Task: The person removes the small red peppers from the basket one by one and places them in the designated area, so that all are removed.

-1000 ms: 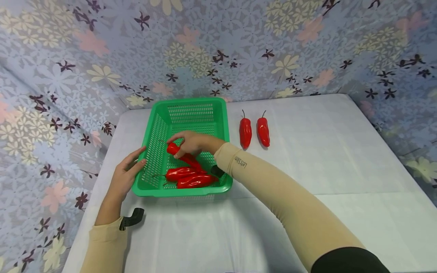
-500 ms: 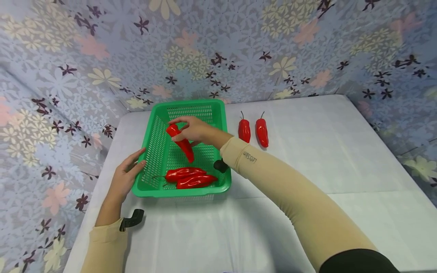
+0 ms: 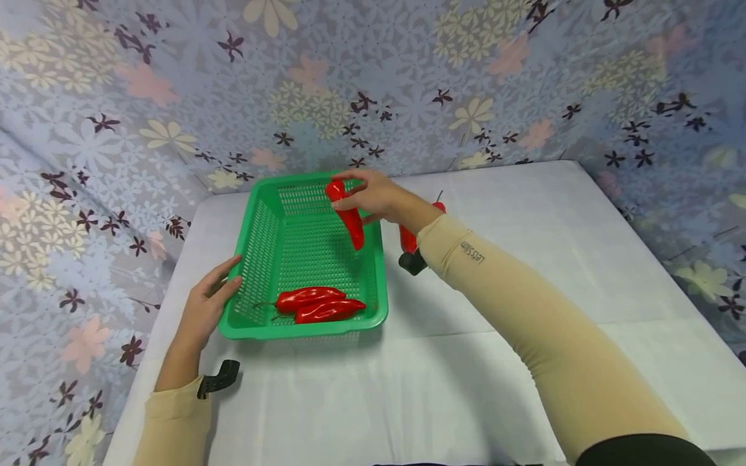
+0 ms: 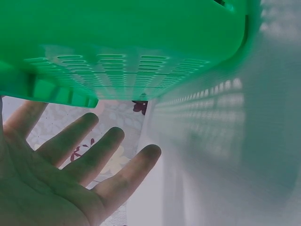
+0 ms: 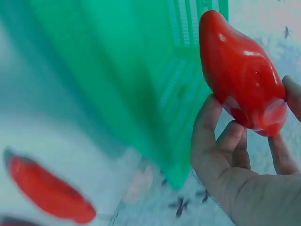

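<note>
My right hand [image 3: 379, 196] pinches a glossy red chili pepper [image 3: 351, 219] between thumb and fingers, over the right side of a green plastic basket [image 3: 303, 331]. In the right wrist view the held pepper [image 5: 240, 70] hangs clear of the basket wall. At the basket's left rim my left hand [image 3: 204, 301] rests its fingertips; the left wrist view has its fingers [image 4: 101, 153] straight and spread below the rim. Two more red peppers, one [image 3: 307, 298] behind the other [image 3: 330, 311], lie in the basket's near end.
Right of the basket, two red peppers lie on the white table [image 3: 559, 259]; one pepper [image 3: 408, 239] is partly behind my right wrist, the other pepper [image 3: 440, 206] mostly behind the forearm. A flowered cloth [image 3: 408, 84] hangs behind and to the left.
My right hand has lifted the pepper from beside the other two and carried it up and right toward the basket's right rim. My left hand has stayed at the rim.
</note>
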`<state>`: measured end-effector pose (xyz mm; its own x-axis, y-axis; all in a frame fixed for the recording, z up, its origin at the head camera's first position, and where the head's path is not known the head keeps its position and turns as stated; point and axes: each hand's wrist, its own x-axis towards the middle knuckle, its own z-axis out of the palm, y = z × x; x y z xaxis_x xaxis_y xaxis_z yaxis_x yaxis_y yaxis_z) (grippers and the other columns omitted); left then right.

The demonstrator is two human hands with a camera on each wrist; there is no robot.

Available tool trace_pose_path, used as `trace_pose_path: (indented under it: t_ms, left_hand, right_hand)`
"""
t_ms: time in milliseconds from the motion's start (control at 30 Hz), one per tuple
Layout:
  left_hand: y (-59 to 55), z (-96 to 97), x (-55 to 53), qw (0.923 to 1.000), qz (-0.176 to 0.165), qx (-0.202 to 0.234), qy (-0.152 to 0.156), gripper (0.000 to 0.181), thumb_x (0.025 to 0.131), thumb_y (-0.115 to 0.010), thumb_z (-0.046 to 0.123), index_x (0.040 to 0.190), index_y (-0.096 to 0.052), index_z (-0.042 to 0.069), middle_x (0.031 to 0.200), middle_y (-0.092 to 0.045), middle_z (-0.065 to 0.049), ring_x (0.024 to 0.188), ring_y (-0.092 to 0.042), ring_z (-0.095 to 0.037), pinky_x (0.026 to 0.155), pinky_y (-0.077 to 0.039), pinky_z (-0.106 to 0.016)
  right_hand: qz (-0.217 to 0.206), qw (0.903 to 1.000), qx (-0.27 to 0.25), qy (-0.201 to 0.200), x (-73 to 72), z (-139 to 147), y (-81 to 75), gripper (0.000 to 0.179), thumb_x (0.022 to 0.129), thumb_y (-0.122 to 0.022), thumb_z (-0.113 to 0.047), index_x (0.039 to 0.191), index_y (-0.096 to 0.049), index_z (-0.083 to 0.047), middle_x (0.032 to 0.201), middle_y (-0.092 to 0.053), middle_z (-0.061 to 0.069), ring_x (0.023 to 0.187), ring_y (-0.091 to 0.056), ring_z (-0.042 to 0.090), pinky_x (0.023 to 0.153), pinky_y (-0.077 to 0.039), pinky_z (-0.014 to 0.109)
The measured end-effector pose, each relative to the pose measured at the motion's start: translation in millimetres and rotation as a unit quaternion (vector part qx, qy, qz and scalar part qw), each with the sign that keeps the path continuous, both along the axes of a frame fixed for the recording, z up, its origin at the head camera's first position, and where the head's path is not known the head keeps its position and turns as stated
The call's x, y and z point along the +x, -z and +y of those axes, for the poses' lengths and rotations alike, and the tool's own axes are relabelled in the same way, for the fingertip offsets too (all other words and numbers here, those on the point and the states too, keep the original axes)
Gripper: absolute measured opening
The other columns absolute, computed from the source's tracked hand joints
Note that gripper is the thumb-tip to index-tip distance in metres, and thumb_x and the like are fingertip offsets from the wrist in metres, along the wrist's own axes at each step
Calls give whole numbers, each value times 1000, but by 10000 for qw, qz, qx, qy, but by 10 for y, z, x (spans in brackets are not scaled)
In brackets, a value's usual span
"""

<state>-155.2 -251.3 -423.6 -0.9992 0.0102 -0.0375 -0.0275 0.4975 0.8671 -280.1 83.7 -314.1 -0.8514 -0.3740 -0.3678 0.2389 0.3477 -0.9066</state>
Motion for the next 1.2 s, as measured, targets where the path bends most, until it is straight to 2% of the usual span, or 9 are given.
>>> trace_pose_path:
  t_ms: [167, 367, 533, 633, 767, 900, 1033, 1200]
  left_hand:
    - [-1, 4, -10, 10000, -26, -6, -9, 52, 96, -50, 45, 145, -38, 32, 153, -35, -8, 136, -38, -34, 101, -40, -46]
    - [1, 0, -6, 9999, -36, 105, -12, 53, 96, -51, 44, 145, -38, 31, 153, -33, -8, 137, -36, -36, 106, -35, -55]
    - [2, -4, 10, 9998, -8, 214, 33, 53, 96, -51, 42, 146, -37, 29, 155, -30, -8, 139, -32, -37, 108, -31, -59]
    - [-1, 5, 12, 9999, -3, 160, 32, 53, 96, -51, 42, 146, -38, 29, 155, -31, -8, 138, -33, -36, 107, -34, -56]
    - [-3, 11, 10, 10000, -16, 67, 21, 52, 96, -50, 42, 146, -37, 30, 154, -33, -8, 136, -37, -35, 104, -38, -51]
    - [-1, 6, 2, 9999, -9, 161, 50, 53, 96, -51, 42, 146, -38, 28, 155, -31, -7, 138, -34, -36, 107, -34, -55]
    - [1, 4, -14, 9998, 5, 192, 41, 53, 96, -51, 42, 145, -38, 28, 154, -31, -7, 138, -34, -37, 107, -33, -57]
    - [7, 1, -13, 9999, -45, 110, -22, 52, 96, -50, 43, 145, -38, 30, 154, -33, -7, 136, -38, -34, 104, -38, -49]
  right_hand:
    - [-93, 9993, 31, 348, -64, 366, -40, 62, 85, -71, -24, 139, -43, -36, 138, -41, 6, 117, -54, 23, 95, -48, 51]
    - [-75, 9967, 346, 734, -105, 823, -64, 62, 87, -68, -23, 141, -41, -38, 143, -38, 7, 124, -48, 26, 100, -45, 52]
    - [-93, 9918, 653, 1098, -131, 1201, -36, 65, 88, -67, -25, 144, -36, -38, 147, -36, 8, 129, -44, 29, 101, -43, 54]
    - [-103, 9873, 811, 1362, -140, 1393, 11, 67, 87, -68, -28, 144, -35, -38, 149, -35, 9, 130, -43, 30, 101, -43, 54]
    - [-108, 9832, 945, 1560, -148, 1553, 114, 69, 87, -68, -30, 146, -32, -38, 150, -33, 10, 131, -42, 32, 101, -43, 54]
    - [-113, 9796, 1107, 1672, -149, 1637, 254, 72, 87, -68, -30, 147, -29, -36, 150, -33, 12, 132, -41, 33, 101, -43, 55]
    - [-203, 9757, 1248, 1787, -161, 1698, 430, 74, 87, -67, -31, 149, -26, -36, 151, -31, 14, 133, -39, 34, 102, -41, 55]
    - [-409, 9723, 1266, 1923, -189, 1767, 699, 75, 88, -67, -29, 150, -24, -33, 152, -31, 15, 134, -38, 34, 104, -40, 54]
